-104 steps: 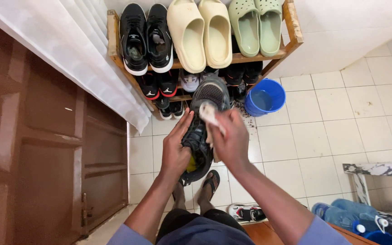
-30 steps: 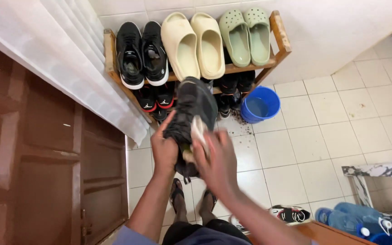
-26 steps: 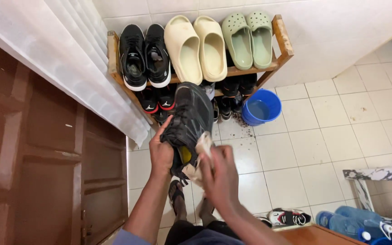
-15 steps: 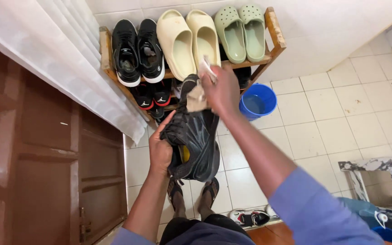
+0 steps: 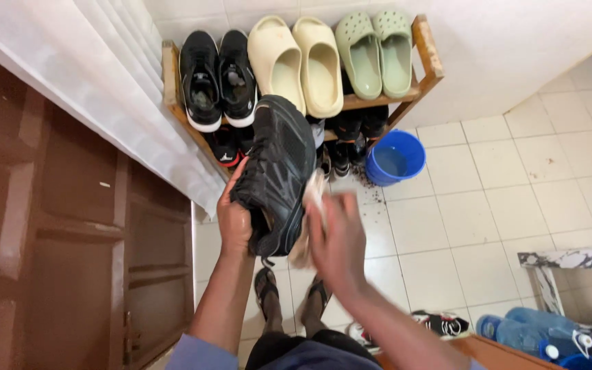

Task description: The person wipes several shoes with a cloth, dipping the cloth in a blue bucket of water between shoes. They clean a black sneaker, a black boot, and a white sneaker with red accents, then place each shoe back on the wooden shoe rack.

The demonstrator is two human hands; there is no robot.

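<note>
My left hand [image 5: 234,219] grips a black sneaker [image 5: 277,171] by its heel end, toe pointing away toward the rack. My right hand [image 5: 337,240], blurred, presses a small pale cloth [image 5: 307,212] against the sneaker's right side. Below the shoe my feet in sandals [image 5: 266,286] stand on the tiled floor.
A wooden shoe rack [image 5: 427,51] against the wall holds black sneakers [image 5: 217,79], cream slides [image 5: 303,58] and green clogs [image 5: 377,51]. A blue bucket [image 5: 395,157] with water stands beside it. A brown door [image 5: 56,233] and white curtain [image 5: 104,89] are at left. Blue bottles [image 5: 522,329] lie at lower right.
My right hand with the cloth has come down from the sneaker's toe to its side near the heel. The sneaker has turned so its upper side shows more.
</note>
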